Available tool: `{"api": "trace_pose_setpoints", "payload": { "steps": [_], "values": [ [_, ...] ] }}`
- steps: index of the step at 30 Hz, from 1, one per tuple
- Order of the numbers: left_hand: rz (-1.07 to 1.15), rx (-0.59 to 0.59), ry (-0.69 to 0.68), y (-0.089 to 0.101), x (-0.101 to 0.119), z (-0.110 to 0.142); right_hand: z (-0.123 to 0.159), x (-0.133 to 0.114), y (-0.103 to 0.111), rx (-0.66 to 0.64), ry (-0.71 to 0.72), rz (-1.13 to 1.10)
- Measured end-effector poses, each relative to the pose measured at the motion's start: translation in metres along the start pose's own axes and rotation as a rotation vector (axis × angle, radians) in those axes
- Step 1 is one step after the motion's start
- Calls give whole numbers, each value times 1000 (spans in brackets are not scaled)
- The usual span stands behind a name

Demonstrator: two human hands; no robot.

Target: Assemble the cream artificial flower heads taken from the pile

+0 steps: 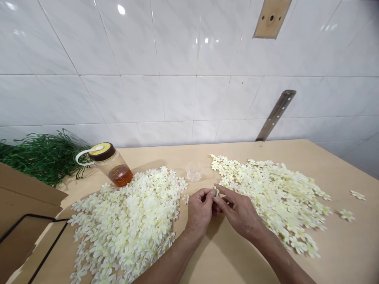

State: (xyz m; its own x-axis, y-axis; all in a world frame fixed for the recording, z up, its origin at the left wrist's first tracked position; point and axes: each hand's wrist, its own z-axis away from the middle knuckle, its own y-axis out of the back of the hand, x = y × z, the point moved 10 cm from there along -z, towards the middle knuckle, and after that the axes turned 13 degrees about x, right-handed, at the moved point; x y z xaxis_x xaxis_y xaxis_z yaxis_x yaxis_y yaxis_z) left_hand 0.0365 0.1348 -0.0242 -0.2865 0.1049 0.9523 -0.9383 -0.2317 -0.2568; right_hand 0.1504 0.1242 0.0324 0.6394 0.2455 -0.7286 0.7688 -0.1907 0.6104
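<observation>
Small pale-yellow petalled flower [217,191] is pinched by fingers of both left hand [199,209] and right hand [241,213], held over pale wood-toned bench [226,260], between left-side heap [133,225] and right-side heap [275,193] of similar blooms. Visible edge pointed up, away from wrists; long axis can't be told, mostly covered.

Flowers [133,221] crm-wht w/ yel centres, tbl [349,248] lt tan, tiles [177,94] wht w/ gry veins.

Bare L hand [199,209] & R hand [241,213], forearms [276,248] also bare, approx. to view edge
</observation>
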Motion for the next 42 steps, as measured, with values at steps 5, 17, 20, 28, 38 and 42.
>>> {"api": "trace_pose_setpoints", "payload": {
  "steps": [5, 17, 20, 28, 38, 42],
  "values": [
    [23, -48, 23, -5, -1, 3, -2, 14, 7, 85, -90, -80],
    [20, -45, 55, -5, -2, 4, -3, -2, 10, 79, 28, 30],
    [26, -39, 46, -5, -2, 3, -4, 2, 7, 64, 15, 40],
    [16, -31, 40, -3, -2, 3, -3, -11, 9, 5, 12, -47],
    [13, -53, 30, -6, 0, 5, -1, 1, 7, 36, 27, 75],
    [7, -63, 17, -7, 1, 5, -1, -5, 7, -23, 17, 10]
  ]
}}
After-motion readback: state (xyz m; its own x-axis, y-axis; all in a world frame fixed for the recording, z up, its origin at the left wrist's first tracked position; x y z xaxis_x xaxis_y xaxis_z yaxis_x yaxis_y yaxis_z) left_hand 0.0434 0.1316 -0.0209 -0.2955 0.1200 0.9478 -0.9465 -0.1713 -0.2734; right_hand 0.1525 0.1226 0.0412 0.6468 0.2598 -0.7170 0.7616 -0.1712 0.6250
